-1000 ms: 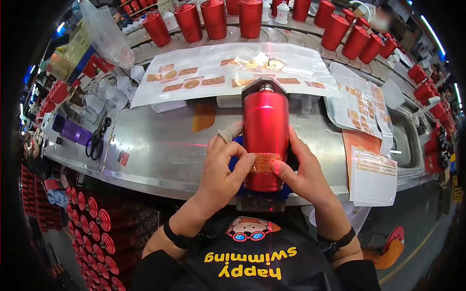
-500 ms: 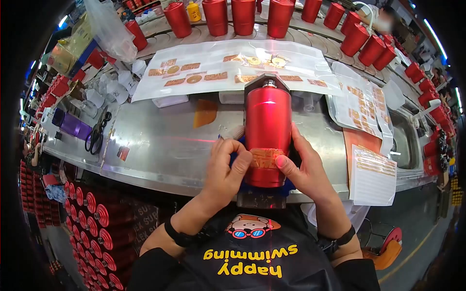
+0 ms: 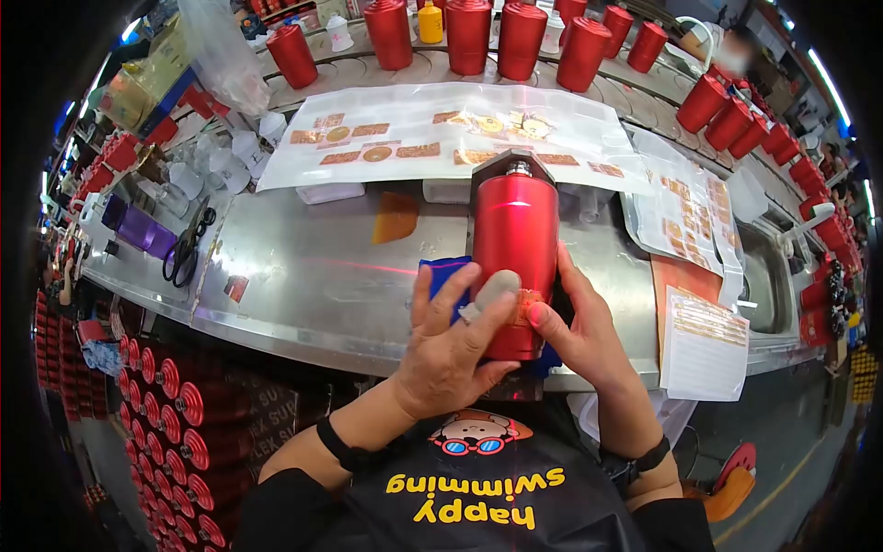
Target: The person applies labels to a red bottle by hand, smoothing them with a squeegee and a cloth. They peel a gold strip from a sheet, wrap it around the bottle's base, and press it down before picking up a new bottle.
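A glossy red bottle (image 3: 515, 230) lies on a dark holder at the bench's front edge, its metal neck pointing away from me. Near its lower end sits an orange-gold decal (image 3: 526, 313), partly covered by my fingers. My right hand (image 3: 584, 327) grips the bottle's right side, thumb on the decal. Over the left side of the decal is my left hand (image 3: 455, 340), fingers spread, with a pale cover on one fingertip touching the bottle. A blue cloth (image 3: 446, 276) shows behind the left fingers.
Decal sheets (image 3: 405, 110) lie behind the bottle, more (image 3: 685, 202) at right beside a white card (image 3: 706, 345). Scissors (image 3: 189, 248) and a purple bottle (image 3: 138, 228) are at left. Red bottles (image 3: 469, 37) stand on a conveyor (image 3: 423, 78). A person (image 3: 736, 51) is at the back right.
My left hand has opened from a pinch and moved over the decal, its covered fingertip now on the bottle. Conveyor bottles have shifted. My right hand keeps its hold.
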Tool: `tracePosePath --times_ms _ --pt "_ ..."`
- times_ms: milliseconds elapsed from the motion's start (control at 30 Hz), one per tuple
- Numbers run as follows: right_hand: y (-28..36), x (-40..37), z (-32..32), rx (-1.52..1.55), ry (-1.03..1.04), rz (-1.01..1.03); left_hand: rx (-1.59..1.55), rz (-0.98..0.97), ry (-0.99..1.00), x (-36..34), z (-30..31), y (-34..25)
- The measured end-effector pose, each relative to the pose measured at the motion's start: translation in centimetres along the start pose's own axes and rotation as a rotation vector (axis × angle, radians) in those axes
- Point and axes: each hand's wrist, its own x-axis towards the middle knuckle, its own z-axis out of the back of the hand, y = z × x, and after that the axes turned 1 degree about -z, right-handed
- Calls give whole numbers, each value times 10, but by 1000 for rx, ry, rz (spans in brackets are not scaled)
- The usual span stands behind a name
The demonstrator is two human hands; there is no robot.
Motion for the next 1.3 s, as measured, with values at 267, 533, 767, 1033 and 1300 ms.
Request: tracePosePath --times_ms 267,533,767,1033,1300 --pt "18 -6 16 -37 -274 148 -83 157 -85 -15 -17 15" --pt "63 5 22 -589 -78 600 -26 112 -86 -6 -14 10" --pt "68 20 14 -299 161 435 -69 136 -84 -10 -21 13" --pt "83 0 19 -130 301 402 -145 158 -92 -20 -28 22" --pt "31 -17 1 436 -236 -236 57 -128 -46 -13 -9 4"
